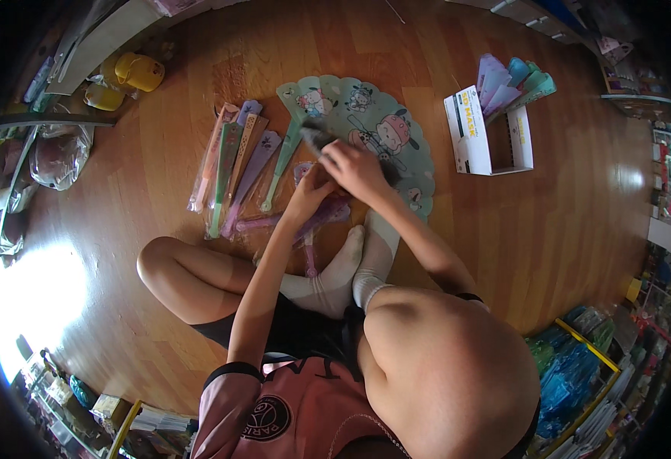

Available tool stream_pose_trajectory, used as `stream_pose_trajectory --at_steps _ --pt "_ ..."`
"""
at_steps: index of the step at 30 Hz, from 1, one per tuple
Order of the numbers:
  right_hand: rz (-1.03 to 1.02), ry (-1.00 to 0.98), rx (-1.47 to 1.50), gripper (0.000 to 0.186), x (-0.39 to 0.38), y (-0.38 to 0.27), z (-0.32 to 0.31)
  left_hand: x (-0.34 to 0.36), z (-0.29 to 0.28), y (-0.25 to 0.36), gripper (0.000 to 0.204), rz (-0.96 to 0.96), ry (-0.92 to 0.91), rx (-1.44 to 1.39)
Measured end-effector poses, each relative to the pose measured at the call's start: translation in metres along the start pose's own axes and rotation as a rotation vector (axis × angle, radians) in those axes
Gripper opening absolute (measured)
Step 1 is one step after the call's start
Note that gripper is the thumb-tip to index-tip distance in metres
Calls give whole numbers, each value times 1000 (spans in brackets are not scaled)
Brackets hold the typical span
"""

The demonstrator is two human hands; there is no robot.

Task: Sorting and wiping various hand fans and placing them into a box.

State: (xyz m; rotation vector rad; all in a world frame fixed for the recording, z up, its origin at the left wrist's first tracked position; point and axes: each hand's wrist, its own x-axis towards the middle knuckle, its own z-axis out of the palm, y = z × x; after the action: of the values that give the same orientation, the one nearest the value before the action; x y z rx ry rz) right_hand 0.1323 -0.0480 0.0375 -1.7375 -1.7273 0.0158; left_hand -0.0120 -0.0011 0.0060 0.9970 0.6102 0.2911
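Observation:
A mint-green folding fan [419, 153] with cartoon animal prints lies spread on the wooden floor in front of my crossed legs. Over its middle, my right hand [357, 170] grips a dark grey cloth [317, 136], bunched past the fingers and again under the wrist. My left hand [314, 190] is closed at the fan's near, narrow end, where the ribs meet; the fingertips are partly hidden. Beside it lie several folded fans in clear sleeves, among them a purple one [263, 157], a green one [225, 168] and a brown one [247, 145].
To the right stands an open white cardboard box [469, 141] with purple, blue and green folded fans [515, 80] sticking out. Yellow containers [139, 71] sit far left. Shelves with packaged goods line both sides. A yellow-framed rack [591, 348] with blue packets is at lower right.

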Motion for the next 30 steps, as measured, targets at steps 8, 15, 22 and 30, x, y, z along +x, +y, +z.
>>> stream_pose_trajectory --at_steps 8,15,22,30 --pt "350 -45 -134 20 36 93 -23 4 -1 -1 31 -29 -14 21" --pt "518 -63 -347 15 53 104 -23 0 -2 -2 31 -23 -3 11" --pt "-111 -528 215 17 42 0 14 0 -1 1 28 -152 23 166" --pt "290 -70 -246 16 93 109 11 2 0 -5 26 24 13 70"
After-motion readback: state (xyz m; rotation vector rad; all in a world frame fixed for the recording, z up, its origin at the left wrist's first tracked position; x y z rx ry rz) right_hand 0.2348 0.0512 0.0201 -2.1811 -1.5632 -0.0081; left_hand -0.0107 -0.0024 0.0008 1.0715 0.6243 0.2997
